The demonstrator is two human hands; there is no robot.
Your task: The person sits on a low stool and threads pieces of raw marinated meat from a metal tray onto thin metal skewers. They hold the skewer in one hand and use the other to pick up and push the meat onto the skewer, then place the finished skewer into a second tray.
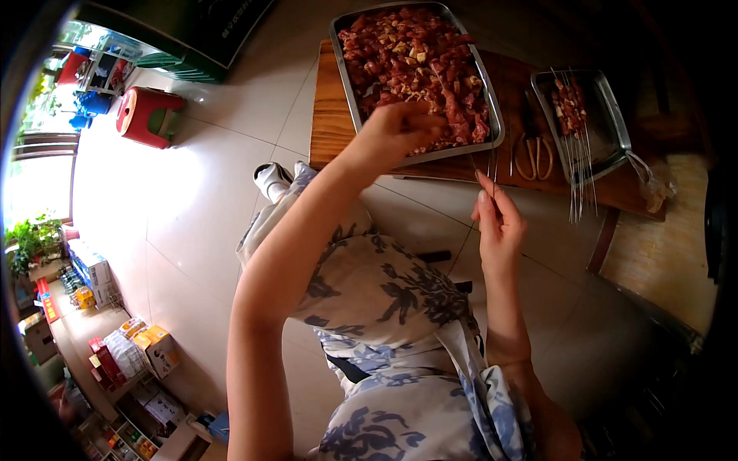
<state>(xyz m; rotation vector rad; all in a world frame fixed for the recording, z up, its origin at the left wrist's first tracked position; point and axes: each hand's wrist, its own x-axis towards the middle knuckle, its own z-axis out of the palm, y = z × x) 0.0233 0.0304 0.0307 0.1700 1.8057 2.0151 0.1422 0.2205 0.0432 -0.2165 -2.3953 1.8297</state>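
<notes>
A large metal tray (499,133) full of cut raw meat pieces stands on a wooden table. My left hand (403,127) is over the near part of this tray, fingers bent down at the meat; whether they grip a piece cannot be told. Beside the tray's near right corner, my right hand (497,213) pinches a thin metal skewer (474,164) between thumb and fingers, its tip pointing up towards the tray. A smaller metal tray (620,124) to the right bears several skewers threaded with meat (569,109), their bare ends sticking out over the near rim.
Scissors (536,157) with looped handles lie on the wooden table (331,109) between the trays. A clear plastic bag (654,187) hangs at the table's right end. On the tiled floor stands a red stool (138,118). Shelves with boxed goods (158,351) line the lower left.
</notes>
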